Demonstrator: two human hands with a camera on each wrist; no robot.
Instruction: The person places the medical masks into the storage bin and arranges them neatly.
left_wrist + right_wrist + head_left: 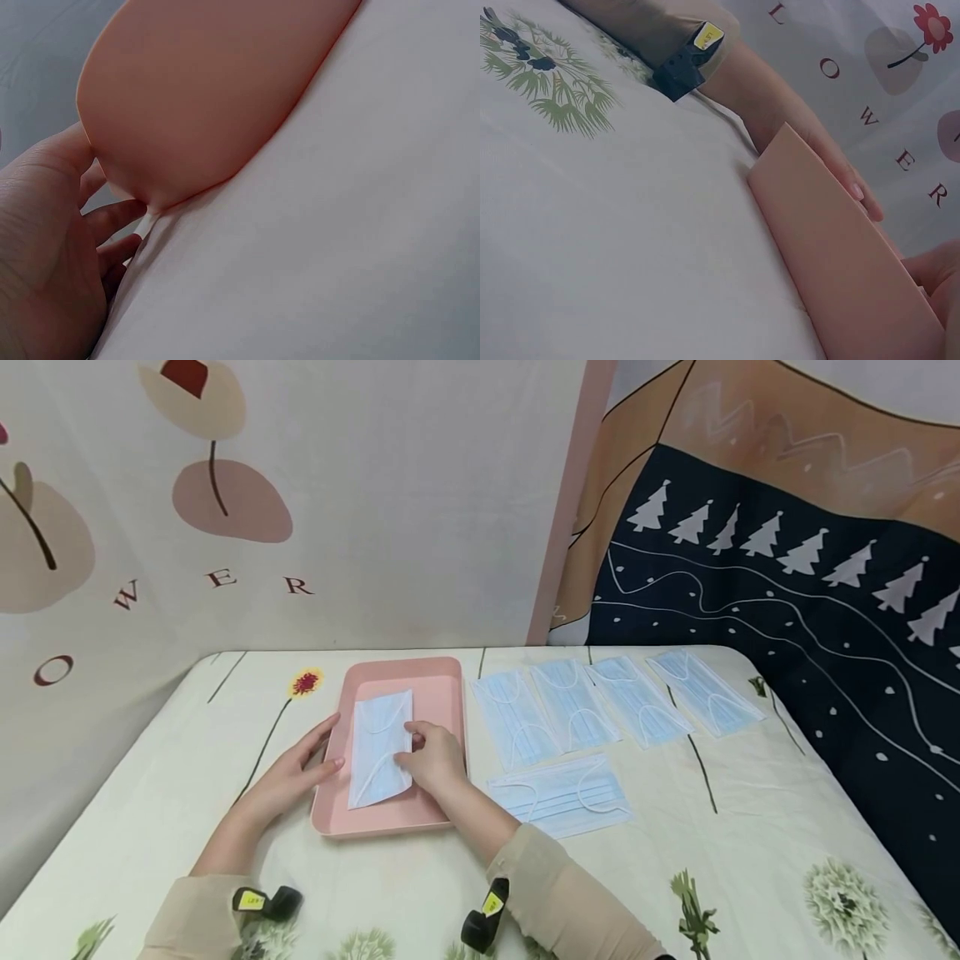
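A light blue face mask (375,743) with white ear loops lies lengthwise inside the pink tray (437,689). At its right edge, my right hand (438,763) pinches the mask between thumb and fingers; the right wrist view shows only part of this hand (941,281) beyond the tray wall. My left hand (285,781) holds the tray's left side. In the left wrist view, the thumb of the left hand (49,225) lies at the rim and its fingers curl against the outer wall near the base. The mask is out of sight in both wrist views.
Several more masks lie right of the tray: a row at the back, including one mask (517,718) nearest the tray, and a sideways mask (562,795) in front. A flower-printed cloth (712,852) covers the table. Printed curtains (420,527) hang behind.
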